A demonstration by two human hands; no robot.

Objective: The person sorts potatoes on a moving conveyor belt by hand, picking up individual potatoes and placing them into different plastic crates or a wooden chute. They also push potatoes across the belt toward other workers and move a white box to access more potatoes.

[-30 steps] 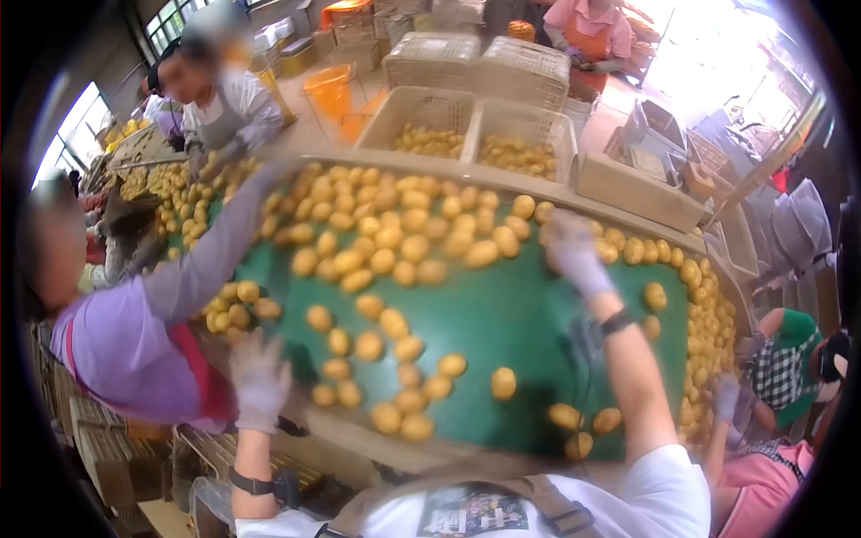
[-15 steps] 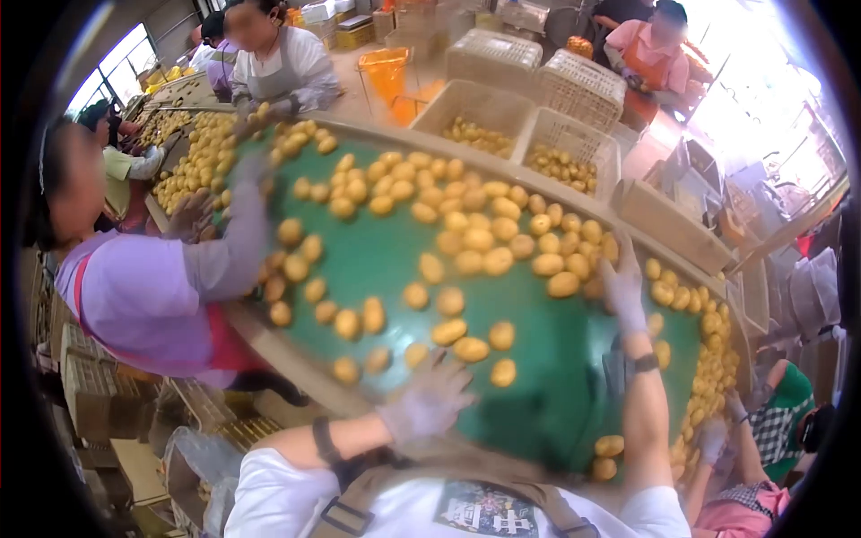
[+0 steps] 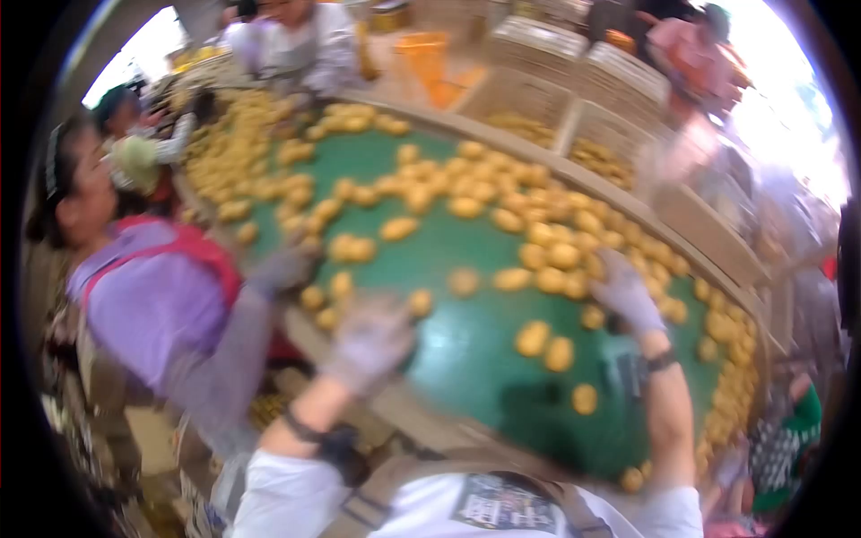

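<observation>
the head view looks forward and down across a green surface (image 3: 475, 368).

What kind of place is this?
Probably a sorting or packing shed for potatoes: lots of yellowish, potato-like produce lies across a big green surface, with pale crates behind and several people around it.

We see many yellow, oval potatoes (image 3: 563, 255) lying loose on the green surface (image 3: 466, 363). They cluster at our right hand (image 3: 625, 291), line the right edge and heap thickly far left. One potato (image 3: 420, 302) lies just beside our left hand (image 3: 372, 336); another (image 3: 584, 399) sits apart, nearer.
</observation>
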